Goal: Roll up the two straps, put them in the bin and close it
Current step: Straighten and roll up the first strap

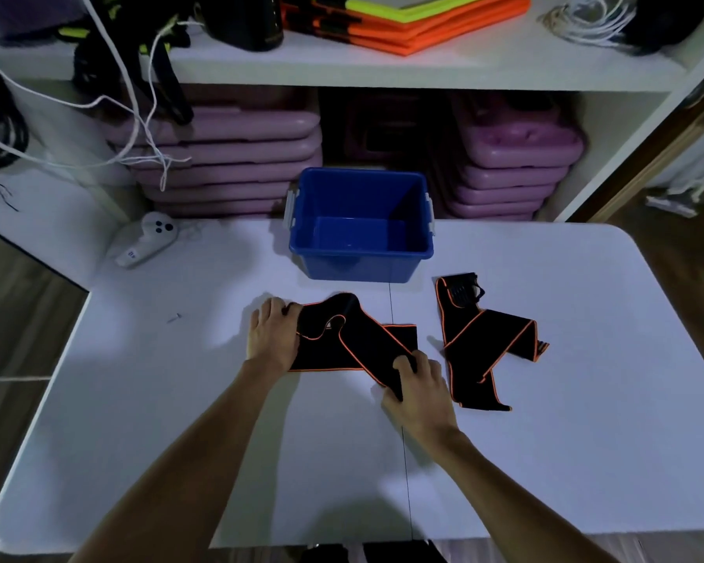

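Two black straps with orange edging lie on the white table (179, 420). The left strap (342, 339) is folded over itself in front of the blue bin (360, 266). My left hand (271, 333) grips its left end. My right hand (419, 384) pinches its near right end. The right strap (484, 347) lies in loose zigzag folds to the right, touched by neither hand. The bin stands open and empty at the table's far edge, with white latches on both sides. No lid is in view.
A white handheld controller (147, 241) lies at the table's far left, and a small screw (174, 318) sits left of my left hand. Behind the table is a shelf unit with stacked purple cases (228, 156), orange mats (415, 22) and hanging white cords (139, 115).
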`<state>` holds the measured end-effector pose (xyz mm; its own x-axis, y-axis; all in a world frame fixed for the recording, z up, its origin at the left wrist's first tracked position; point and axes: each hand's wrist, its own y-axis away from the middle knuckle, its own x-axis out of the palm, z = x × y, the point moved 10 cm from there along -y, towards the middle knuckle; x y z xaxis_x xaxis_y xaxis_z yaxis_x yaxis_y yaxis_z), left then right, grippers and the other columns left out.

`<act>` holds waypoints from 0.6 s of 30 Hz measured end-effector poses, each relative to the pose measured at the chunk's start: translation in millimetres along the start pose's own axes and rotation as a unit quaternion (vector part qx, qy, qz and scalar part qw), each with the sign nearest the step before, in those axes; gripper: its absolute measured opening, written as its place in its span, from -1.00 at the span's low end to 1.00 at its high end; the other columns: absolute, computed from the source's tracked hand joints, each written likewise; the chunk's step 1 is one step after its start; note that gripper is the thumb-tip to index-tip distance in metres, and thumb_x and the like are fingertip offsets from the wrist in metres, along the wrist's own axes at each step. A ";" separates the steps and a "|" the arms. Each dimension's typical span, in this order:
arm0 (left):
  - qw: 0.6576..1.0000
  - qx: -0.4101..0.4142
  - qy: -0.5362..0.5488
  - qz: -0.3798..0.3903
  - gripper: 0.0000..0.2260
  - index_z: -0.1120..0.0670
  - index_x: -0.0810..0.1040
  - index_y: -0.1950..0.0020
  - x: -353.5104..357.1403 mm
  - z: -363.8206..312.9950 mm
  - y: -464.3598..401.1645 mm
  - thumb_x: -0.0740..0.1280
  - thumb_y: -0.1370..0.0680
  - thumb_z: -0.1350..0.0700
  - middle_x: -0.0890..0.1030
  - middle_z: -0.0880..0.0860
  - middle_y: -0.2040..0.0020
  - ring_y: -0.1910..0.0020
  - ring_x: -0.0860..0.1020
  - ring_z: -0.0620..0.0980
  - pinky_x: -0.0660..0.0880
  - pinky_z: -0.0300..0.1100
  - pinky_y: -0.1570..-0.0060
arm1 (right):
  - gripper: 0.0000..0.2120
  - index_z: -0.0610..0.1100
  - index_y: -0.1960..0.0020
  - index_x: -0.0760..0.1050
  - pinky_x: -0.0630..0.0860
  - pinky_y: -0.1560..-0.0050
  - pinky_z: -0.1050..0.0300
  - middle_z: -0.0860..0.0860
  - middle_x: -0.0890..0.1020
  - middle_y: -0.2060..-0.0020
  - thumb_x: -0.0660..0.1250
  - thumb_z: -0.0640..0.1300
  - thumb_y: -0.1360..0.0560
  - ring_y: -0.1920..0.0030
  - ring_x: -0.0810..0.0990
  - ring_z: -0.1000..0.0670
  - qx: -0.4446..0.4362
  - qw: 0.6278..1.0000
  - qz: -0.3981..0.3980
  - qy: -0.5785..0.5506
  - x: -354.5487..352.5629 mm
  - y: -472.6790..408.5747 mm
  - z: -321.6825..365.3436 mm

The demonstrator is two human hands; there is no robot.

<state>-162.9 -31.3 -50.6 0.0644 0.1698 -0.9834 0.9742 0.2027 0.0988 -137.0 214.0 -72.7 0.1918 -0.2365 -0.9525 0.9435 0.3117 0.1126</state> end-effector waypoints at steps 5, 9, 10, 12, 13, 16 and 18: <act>0.990 -0.019 0.089 -0.103 -0.76 0.11 0.56 -0.16 -42.1 20.8 1.8 0.27 -0.51 0.15 0.47 0.16 -0.12 -0.11 0.43 0.17 0.38 0.04 -0.19 | -0.60 -0.14 -0.09 0.52 0.51 -0.04 -0.08 -0.07 0.63 0.03 0.12 0.06 -0.42 0.01 0.51 -0.18 -0.003 0.992 -0.055 -0.115 -29.0 3.8 -13.0; 0.966 -0.015 0.209 -0.149 -0.79 0.16 0.59 -0.07 -80.1 47.4 9.2 0.21 -0.57 0.12 0.54 0.15 0.01 0.04 0.51 0.15 0.45 -0.05 0.01 | -0.77 -0.19 0.07 0.49 0.41 0.31 0.09 -0.11 0.55 0.38 0.10 -0.11 -0.53 0.39 0.46 -0.01 0.047 0.955 -0.058 -0.287 -52.0 3.4 -31.0; 0.958 -0.035 0.250 -0.134 -0.80 0.16 0.59 -0.04 -85.0 58.0 13.1 0.21 -0.56 0.14 0.57 0.13 0.10 0.13 0.53 0.13 0.44 -0.11 0.10 | -0.78 -0.19 0.13 0.46 0.36 0.35 0.10 -0.14 0.55 0.38 0.10 -0.11 -0.53 0.45 0.41 0.01 0.063 0.944 -0.053 -0.319 -53.3 2.8 -36.2; 0.941 -0.090 0.321 -0.052 -0.84 0.14 0.58 0.09 -80.1 80.3 21.7 0.22 -0.50 0.15 0.57 0.09 0.35 0.38 0.52 0.09 0.42 -0.17 0.33 | -0.78 -0.21 0.22 0.41 0.34 0.30 0.08 -0.03 0.63 0.25 0.15 -0.14 -0.54 0.41 0.41 0.06 0.087 0.928 -0.025 -0.361 -45.7 0.2 -45.8; 0.931 -0.114 0.346 0.009 -0.84 0.14 0.56 0.17 -71.8 88.9 29.3 0.21 -0.47 0.14 0.52 0.08 0.45 0.49 0.47 0.06 0.38 -0.21 0.44 | -0.78 -0.25 0.22 0.41 0.36 0.23 0.09 0.08 0.63 0.14 0.17 -0.18 -0.57 0.31 0.48 0.11 0.098 0.924 0.000 -0.370 -38.2 -1.3 -48.4; 0.891 -0.181 0.358 0.212 -0.80 0.19 0.53 0.26 -33.1 108.5 67.8 0.20 -0.52 0.23 0.47 0.02 0.55 0.61 0.36 -0.06 0.28 -0.31 0.56 | -0.75 -0.25 0.18 0.52 0.38 0.28 0.19 0.12 0.54 0.26 0.18 -0.20 -0.61 0.23 0.48 0.18 0.143 0.901 0.091 -0.398 -9.8 -2.3 -53.3; 0.865 -0.213 0.315 0.328 -0.79 0.20 0.62 0.20 -8.8 121.8 100.0 0.23 -0.52 0.20 0.56 0.04 0.44 0.54 0.37 -0.06 0.29 -0.29 0.52 | -0.76 -0.22 0.13 0.58 0.38 0.43 0.22 0.00 0.51 0.38 0.21 -0.18 -0.61 0.41 0.48 0.12 0.153 0.898 0.146 -0.386 3.9 2.1 -49.7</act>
<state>-39.7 -129.9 -50.6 0.3117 0.8473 -0.4301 0.5960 0.1782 0.7829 -147.7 259.4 -90.3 0.4618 -0.7902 -0.4028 0.8301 0.2251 0.5101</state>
